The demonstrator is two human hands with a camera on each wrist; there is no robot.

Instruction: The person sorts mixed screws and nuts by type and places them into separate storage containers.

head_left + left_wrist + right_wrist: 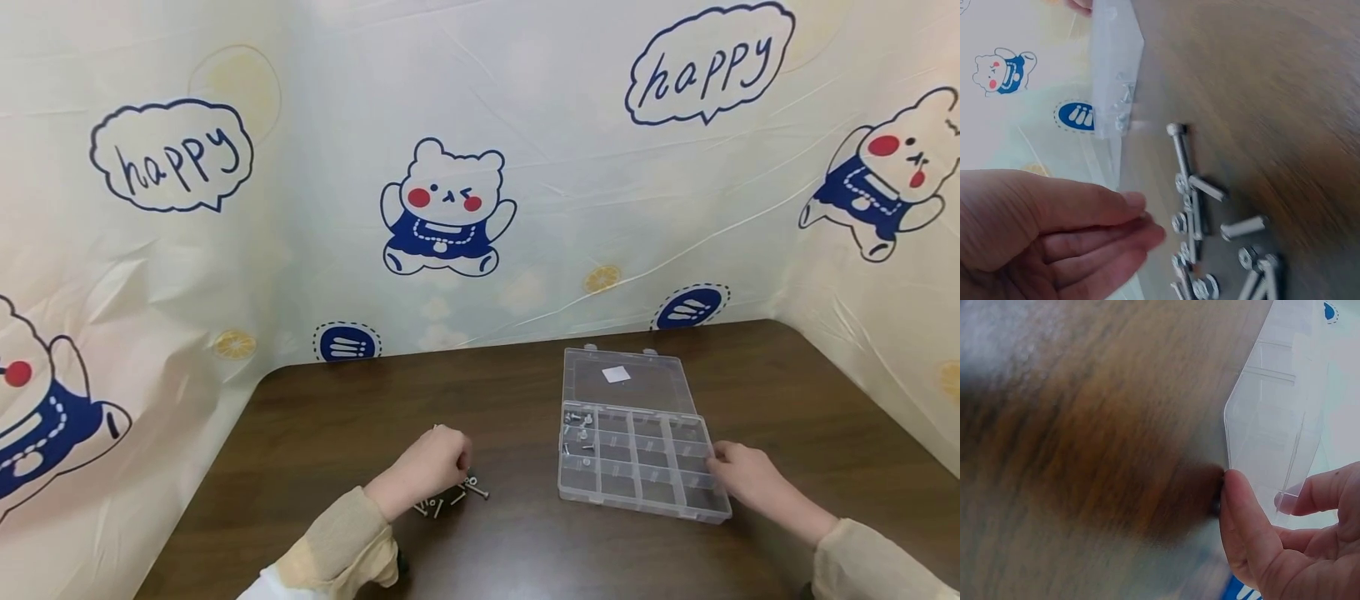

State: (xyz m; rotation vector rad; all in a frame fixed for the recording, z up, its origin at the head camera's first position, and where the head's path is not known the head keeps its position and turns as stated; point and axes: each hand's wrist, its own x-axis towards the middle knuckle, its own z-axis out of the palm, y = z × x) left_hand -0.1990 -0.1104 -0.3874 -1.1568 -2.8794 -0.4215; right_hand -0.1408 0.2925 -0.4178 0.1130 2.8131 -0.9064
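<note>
My left hand (429, 468) hovers at a small pile of metal screws and nuts (459, 497) left of centre on the table. In the left wrist view its thumb tip lies close to the slightly bent fingertips (1155, 236), and no piece shows between them. Several socket-head screws (1185, 156) and nuts lie beside the fingers. A clear plastic compartment box (656, 492) stands to the right, its lid (637, 379) folded back. A few small screws (577, 419) lie in its left compartments. My right hand (761, 479) grips the box's right side, thumb (1316, 494) at the wall.
The brown wooden table (510, 550) has rounded back corners. Behind it and at both sides hangs a pale curtain (555, 208) printed with bears and the word "happy". A small white label (617, 374) sits on the box lid.
</note>
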